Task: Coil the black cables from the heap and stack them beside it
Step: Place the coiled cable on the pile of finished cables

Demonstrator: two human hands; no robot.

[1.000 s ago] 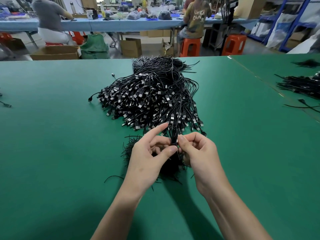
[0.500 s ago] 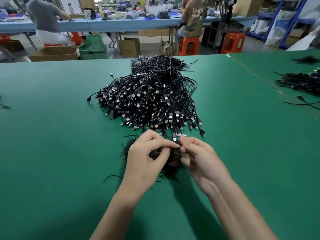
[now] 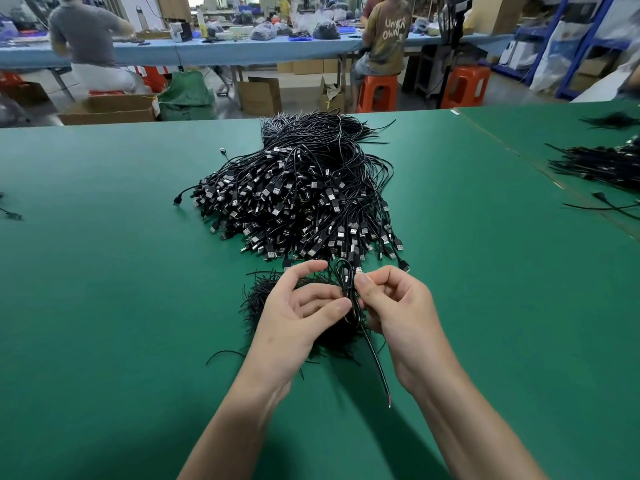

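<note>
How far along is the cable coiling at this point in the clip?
Done: a small stack of coiled cables lies beside the heap, partly under the hands. In hand: the left hand and right hand pinch one cable, looped, tail hanging loose. Left: most of it; the heap looks far bigger than the stack.

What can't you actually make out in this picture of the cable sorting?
Head view:
- Coiled stack: mostly under the left hand and right hand; count unknowable.
- Held cable: its wraps hidden behind pinching fingers.
- Heap: lower cables buried by upper ones.
- Second pile: cut off by the right edge.
</note>
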